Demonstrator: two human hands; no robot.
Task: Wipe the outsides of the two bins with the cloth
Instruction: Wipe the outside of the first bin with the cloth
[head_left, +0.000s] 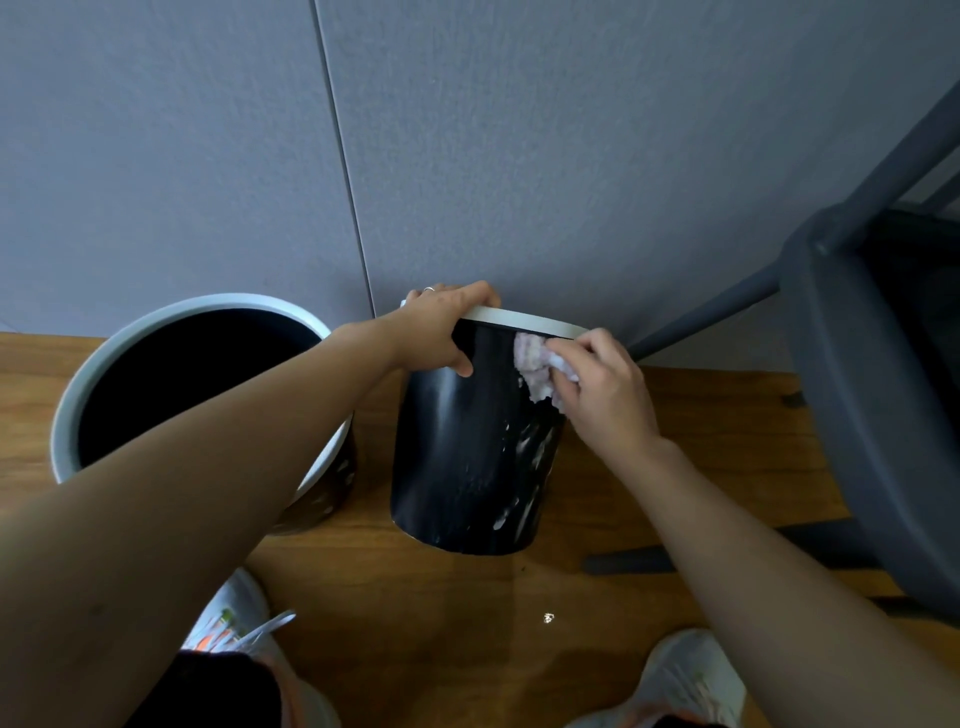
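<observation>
A black bin (467, 447) with a pale rim is tipped away from me toward the wall, its glossy side facing the camera with whitish smears low on the right. My left hand (447, 327) grips its rim, thumb down on the outside. My right hand (602, 384) holds a crumpled white cloth (532, 366) and presses it against the bin's upper right side, just under the rim. A second black bin (67, 410) with a grey rim stands upright to the left, partly hidden by my left forearm.
A grey panelled wall (467, 156) rises right behind the bins. At the right stands a dark grey chair (852, 374) with legs reaching the wooden floor (441, 613). My two light shoes (691, 675) are at the bottom, with a small white scrap (549, 617) on the floor between them.
</observation>
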